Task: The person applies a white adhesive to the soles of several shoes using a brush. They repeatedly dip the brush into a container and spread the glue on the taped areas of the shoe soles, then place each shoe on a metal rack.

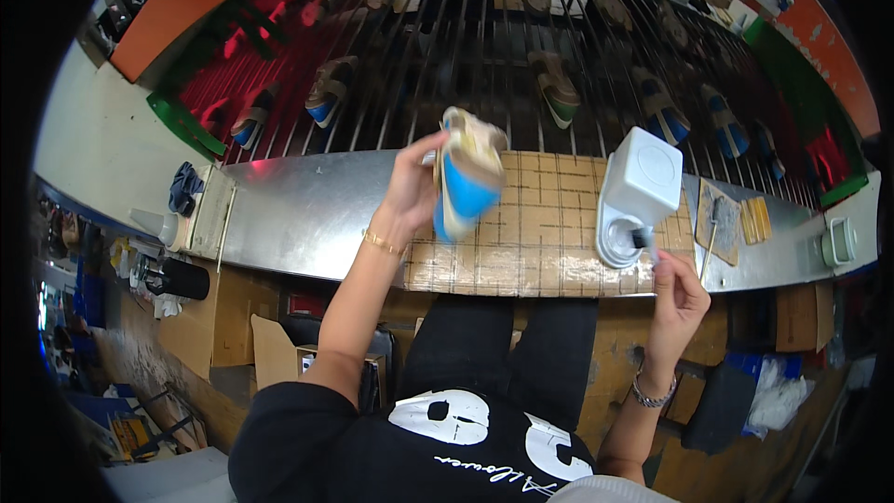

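My left hand (414,182) holds up a shoe (468,174) with a blue heel part and a tan upper, above the gridded cutting mat (549,233). My right hand (675,293) grips a small brush (644,242) whose dark bristles dip into the round opening at the foot of a white glue container (641,186). The container stands on the mat's right end.
A metal workbench (298,210) runs left to right. Behind it a wire rack conveyor (484,47) carries several shoes such as one (556,86). A dark pad with sticks (726,219) lies right of the container. A black cylinder (177,279) and cardboard boxes (270,349) sit low left.
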`<state>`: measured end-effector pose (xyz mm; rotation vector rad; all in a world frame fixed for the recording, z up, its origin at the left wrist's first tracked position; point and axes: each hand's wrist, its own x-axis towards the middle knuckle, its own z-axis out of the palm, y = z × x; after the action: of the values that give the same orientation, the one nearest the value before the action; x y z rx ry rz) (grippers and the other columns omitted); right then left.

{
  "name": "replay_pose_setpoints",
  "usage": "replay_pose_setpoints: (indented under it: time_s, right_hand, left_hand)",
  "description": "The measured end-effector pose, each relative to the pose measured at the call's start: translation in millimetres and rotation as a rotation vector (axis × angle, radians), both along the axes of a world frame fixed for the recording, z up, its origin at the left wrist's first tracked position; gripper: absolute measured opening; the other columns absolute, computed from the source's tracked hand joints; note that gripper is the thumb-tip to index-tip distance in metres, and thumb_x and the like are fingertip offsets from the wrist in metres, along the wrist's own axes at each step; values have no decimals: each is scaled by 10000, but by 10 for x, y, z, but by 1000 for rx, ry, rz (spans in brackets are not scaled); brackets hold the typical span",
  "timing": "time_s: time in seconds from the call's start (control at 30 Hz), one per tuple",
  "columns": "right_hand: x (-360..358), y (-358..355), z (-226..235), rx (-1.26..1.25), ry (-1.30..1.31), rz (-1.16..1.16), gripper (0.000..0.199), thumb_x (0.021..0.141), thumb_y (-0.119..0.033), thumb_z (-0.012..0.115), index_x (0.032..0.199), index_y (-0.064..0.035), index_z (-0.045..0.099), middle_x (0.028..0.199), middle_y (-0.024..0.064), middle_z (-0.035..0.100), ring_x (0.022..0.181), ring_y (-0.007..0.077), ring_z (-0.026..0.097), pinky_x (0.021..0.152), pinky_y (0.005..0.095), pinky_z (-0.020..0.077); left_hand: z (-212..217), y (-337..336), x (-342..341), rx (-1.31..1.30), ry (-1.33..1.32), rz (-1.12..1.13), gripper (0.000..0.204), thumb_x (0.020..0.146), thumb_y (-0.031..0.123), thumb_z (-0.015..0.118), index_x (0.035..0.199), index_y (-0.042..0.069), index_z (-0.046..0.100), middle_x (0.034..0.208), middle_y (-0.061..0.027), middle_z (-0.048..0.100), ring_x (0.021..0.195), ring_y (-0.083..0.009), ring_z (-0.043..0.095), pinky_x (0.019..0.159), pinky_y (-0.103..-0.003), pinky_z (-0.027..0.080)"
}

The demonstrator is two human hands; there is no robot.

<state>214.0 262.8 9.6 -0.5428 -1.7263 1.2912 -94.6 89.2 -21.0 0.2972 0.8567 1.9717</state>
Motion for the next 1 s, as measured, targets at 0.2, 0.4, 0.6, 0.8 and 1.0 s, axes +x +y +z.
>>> replay_pose_setpoints:
  time_s: [0.2,0.4,0.6,0.8,1.0]
  right_hand:
    - [173,70,-248,-334,-107,161,203,994,-87,644,1126,52,708,938,13,632,772,35,511,674,187,410]
    - [246,148,-323,-277,-131,125,239,977,-91,670,1168,50,697,985,32,668,812,61,551,708,208,438]
    - [195,326,-381,48,-348,-54,275,910,-52,706,1182,-60,744,805,35,621,748,83,530,672,242,409]
    - [142,316,-394,250,-410,-85,259,942,-90,686,1194,-60,737,815,18,602,734,81,505,660,226,383]
    - [429,408,-413,292,-443,-289,169,847,-148,780,1010,-110,800,879,35,685,782,162,585,749,300,381]
  left_hand:
    - [-591,698,-1475,139,-492,130,768,705,640,826,1167,64,616,1077,-121,654,939,-233,661,794,-317,578]
    - [-635,875,-1542,7,-713,648,684,960,695,359,1302,135,552,1261,-126,566,1202,-333,509,1032,-532,437]
    - [-76,1394,-452,-197,264,143,758,922,479,629,1507,53,404,1393,-173,539,1176,-282,596,1021,-399,473]
    - [-439,2701,-582,-879,1457,175,699,810,518,749,1322,63,608,1320,-170,616,1210,-283,578,1023,-418,458]
    - [-267,2413,-946,-629,700,-142,348,893,338,683,1102,60,672,1206,-169,644,1140,-317,608,997,-457,506]
